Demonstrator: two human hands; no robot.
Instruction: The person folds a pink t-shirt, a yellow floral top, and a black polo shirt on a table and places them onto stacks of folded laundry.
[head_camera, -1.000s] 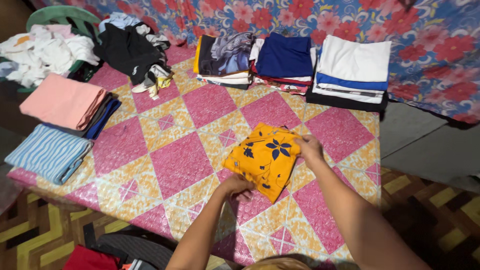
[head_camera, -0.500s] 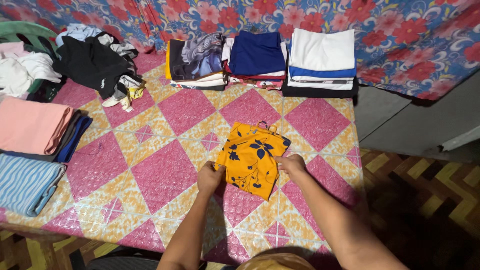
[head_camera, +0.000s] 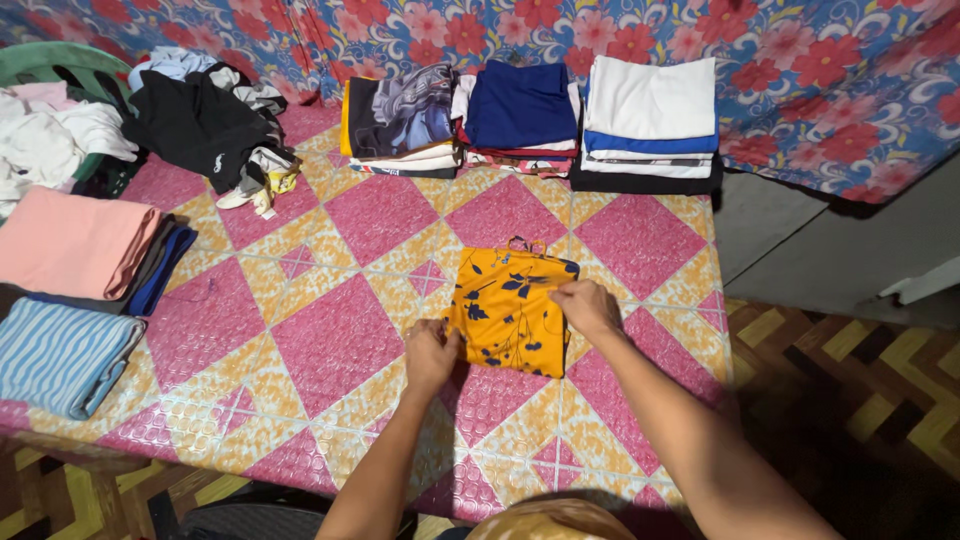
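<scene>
A folded orange garment with dark blue flowers lies on the pink and yellow patterned mat. My left hand grips its lower left edge. My right hand pinches its right edge near the top. Both hands rest on the cloth, which sits squarer to me than a moment ago.
Three stacks of folded clothes stand at the far edge: a printed stack, a navy-topped stack and a white-topped stack. A loose heap of black and white clothes lies far left. Peach and striped blue folded piles sit left.
The orange garment has turned from a diagonal lie to squarer with the mat. Both hands shifted along its edges, and the head view moved slightly.
</scene>
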